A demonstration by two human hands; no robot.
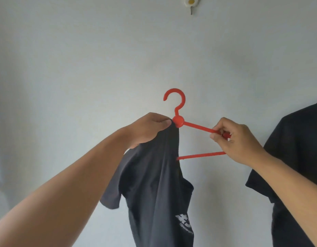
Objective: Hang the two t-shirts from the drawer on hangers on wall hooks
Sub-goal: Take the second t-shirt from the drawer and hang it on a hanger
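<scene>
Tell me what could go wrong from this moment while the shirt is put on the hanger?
1. The dark t-shirt covers only one side of the red hanger; the other arm is bare, so the shirt may slide off.
2. The left hand only pinches the fabric near the hanger's neck; a weak pinch may drop it.
3. The wall hook is high above, so the reach may miss.

This looks like a room in a home, seen close against a plain, pale grey painted wall point(83, 68). High on it sits a small white stick-on plastic wall hook point(244, 2) with a yellow dot and a metal prong, the sort used in households. A red plastic clothes hanger point(177, 120) carrying a dark grey printed cotton t-shirt point(154, 184) is held up before the wall, and a second black t-shirt point(300, 157) hangs at the right edge. Ordinary domestic laundry things.
</scene>
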